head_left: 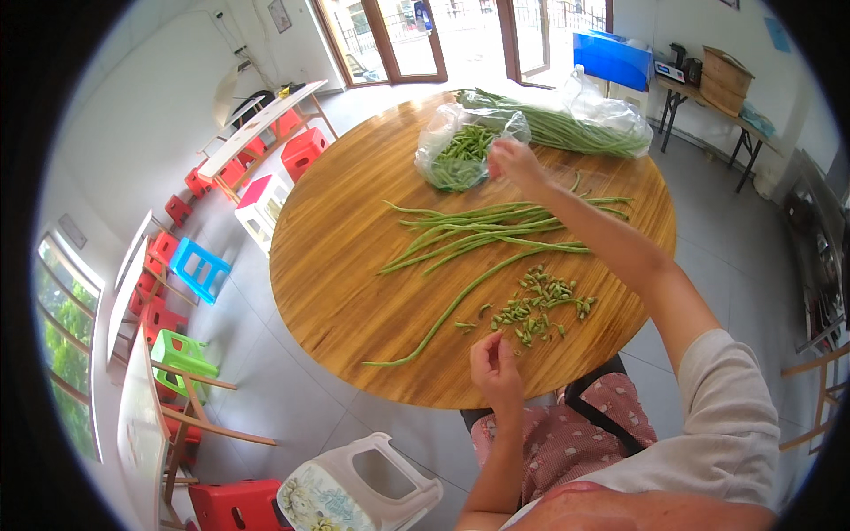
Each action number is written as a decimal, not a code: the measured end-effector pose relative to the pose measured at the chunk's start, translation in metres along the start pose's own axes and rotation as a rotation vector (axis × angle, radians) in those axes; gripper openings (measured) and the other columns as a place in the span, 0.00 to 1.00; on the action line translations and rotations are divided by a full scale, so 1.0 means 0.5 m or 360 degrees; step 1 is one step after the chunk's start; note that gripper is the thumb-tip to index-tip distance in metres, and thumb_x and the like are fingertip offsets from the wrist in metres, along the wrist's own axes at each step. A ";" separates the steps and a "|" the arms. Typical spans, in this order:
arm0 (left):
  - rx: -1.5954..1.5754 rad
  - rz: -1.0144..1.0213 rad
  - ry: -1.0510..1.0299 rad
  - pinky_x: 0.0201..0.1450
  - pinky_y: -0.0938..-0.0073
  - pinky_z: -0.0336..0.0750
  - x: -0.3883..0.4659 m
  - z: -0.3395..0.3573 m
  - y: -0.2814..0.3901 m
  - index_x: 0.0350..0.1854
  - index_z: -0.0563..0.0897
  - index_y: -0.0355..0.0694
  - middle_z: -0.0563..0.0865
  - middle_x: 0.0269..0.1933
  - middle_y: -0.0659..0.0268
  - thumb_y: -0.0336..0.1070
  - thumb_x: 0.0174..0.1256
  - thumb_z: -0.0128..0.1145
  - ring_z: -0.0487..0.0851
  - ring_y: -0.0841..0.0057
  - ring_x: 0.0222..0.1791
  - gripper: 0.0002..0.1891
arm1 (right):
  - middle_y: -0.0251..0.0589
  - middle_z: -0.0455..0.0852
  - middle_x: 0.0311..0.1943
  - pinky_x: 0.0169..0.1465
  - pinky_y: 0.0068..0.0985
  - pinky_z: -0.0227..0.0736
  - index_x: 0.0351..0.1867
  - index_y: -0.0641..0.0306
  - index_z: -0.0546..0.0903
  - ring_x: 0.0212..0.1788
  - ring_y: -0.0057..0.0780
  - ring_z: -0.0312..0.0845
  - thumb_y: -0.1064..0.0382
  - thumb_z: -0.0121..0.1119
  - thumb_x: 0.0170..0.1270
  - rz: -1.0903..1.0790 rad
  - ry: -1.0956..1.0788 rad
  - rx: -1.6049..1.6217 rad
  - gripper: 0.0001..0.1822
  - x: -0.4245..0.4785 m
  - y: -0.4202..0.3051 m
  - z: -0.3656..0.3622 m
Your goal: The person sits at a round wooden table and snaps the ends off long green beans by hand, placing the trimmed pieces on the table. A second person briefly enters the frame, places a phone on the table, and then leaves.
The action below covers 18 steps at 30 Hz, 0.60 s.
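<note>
My right hand (508, 159) reaches across the table to the right rim of a clear plastic bag (428, 156) that holds short green bean pieces (465, 152). Whether it grips anything is too small to tell. My left hand (495, 362) is curled near the table's close edge; nothing clearly shows in its fingers. Right beyond it lies a loose pile of small bean ends (538, 302). Long green beans (478, 229) lie across the middle, with one curved long bean (451, 305) nearer me. Behind my right hand, a bigger bundle of long beans (571, 129) lies partly in clear plastic.
The round wooden table (332, 265) stands before me. A flowered plastic stool (345, 491) and a red stool (232, 504) are at lower left. White tables with colored stools line the left wall. A side table (710, 103) with a wooden box (724, 79) stands at back right.
</note>
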<state>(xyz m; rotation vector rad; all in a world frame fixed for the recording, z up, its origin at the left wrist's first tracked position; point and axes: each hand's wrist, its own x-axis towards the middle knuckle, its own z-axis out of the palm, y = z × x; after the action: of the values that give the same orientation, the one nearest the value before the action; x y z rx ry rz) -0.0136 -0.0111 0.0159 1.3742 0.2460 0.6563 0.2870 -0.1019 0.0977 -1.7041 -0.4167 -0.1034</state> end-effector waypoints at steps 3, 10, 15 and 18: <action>0.0119 0.0051 -0.0021 0.32 0.88 0.65 0.001 -0.001 -0.007 0.34 0.76 0.34 0.74 0.28 0.73 0.29 0.59 0.50 0.69 0.88 0.27 0.05 | 0.39 0.79 0.24 0.32 0.25 0.69 0.36 0.68 0.76 0.28 0.28 0.75 0.65 0.50 0.55 -0.0115 0.0100 -0.0407 0.10 -0.142 0.004 -0.011; 0.0063 -0.0033 -0.0029 0.30 0.89 0.65 -0.003 0.006 -0.004 0.33 0.76 0.33 0.74 0.26 0.71 0.32 0.61 0.49 0.69 0.88 0.26 0.07 | 0.44 0.79 0.26 0.32 0.27 0.68 0.34 0.70 0.77 0.28 0.33 0.75 0.66 0.52 0.52 -0.0216 0.0171 -0.0949 0.10 -0.269 0.086 -0.148; 0.0000 0.0026 -0.0014 0.29 0.90 0.65 -0.003 0.006 -0.024 0.33 0.76 0.33 0.75 0.26 0.71 0.34 0.62 0.49 0.70 0.88 0.26 0.08 | 0.42 0.79 0.25 0.32 0.27 0.69 0.33 0.68 0.77 0.28 0.33 0.75 0.64 0.54 0.52 -0.0240 0.0024 -0.0981 0.10 -0.315 0.090 -0.179; 0.0038 0.0008 -0.0026 0.29 0.90 0.65 -0.002 0.003 -0.025 0.32 0.76 0.33 0.75 0.26 0.71 0.34 0.61 0.49 0.69 0.88 0.25 0.08 | 0.40 0.79 0.28 0.40 0.28 0.67 0.30 0.67 0.78 0.35 0.35 0.73 0.65 0.55 0.52 -0.0529 -0.0059 -0.1176 0.08 -0.337 0.086 -0.168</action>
<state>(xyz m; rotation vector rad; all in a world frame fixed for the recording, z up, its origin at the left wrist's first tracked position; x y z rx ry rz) -0.0100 -0.0136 0.0041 1.4027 0.2380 0.6477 0.1584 -0.2249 0.0223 -2.3446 -0.7501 -0.5212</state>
